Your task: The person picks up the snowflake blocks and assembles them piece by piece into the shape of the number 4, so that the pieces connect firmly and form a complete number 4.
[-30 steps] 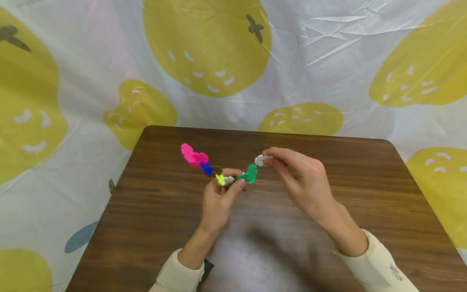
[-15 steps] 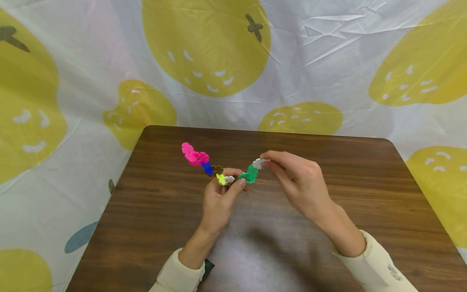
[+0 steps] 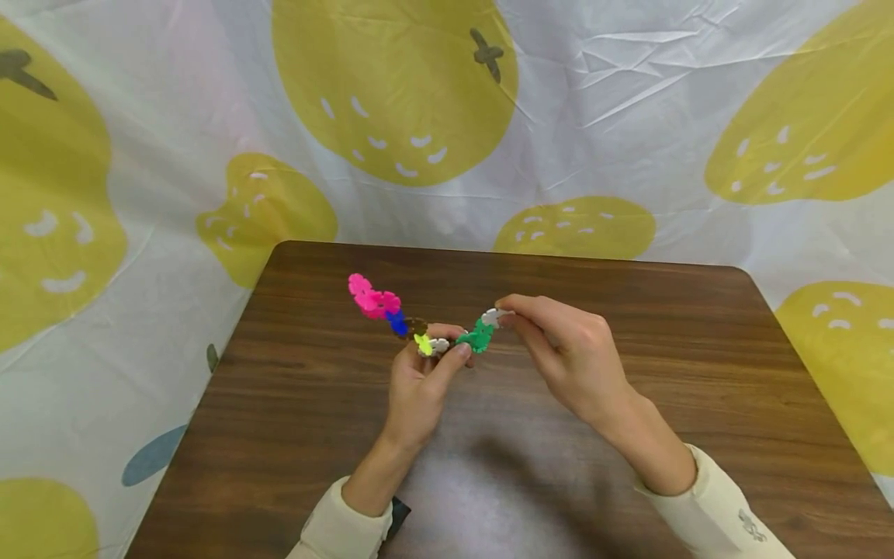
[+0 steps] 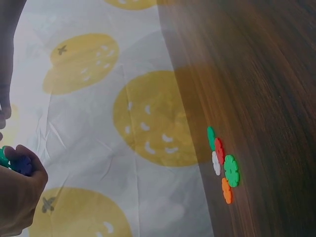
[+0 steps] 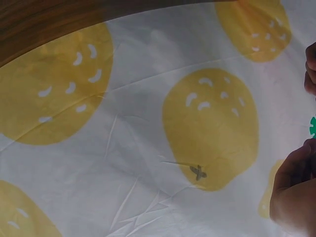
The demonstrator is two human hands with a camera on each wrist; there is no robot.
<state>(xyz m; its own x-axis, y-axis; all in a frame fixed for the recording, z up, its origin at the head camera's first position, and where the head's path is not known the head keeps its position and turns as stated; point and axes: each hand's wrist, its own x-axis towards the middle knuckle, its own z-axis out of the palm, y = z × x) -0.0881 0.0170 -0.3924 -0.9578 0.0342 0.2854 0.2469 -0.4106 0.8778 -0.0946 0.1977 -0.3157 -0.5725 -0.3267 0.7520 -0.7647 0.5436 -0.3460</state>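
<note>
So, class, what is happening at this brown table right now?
A person is working with flat, flower-shaped plastic discs over a dark wooden table. The left hand holds a joined chain of discs in pink, blue, yellow, white and green. The right hand pinches a single white disc against the green end of that chain. In the left wrist view, a small cluster of loose discs lies near the table's edge.
</note>
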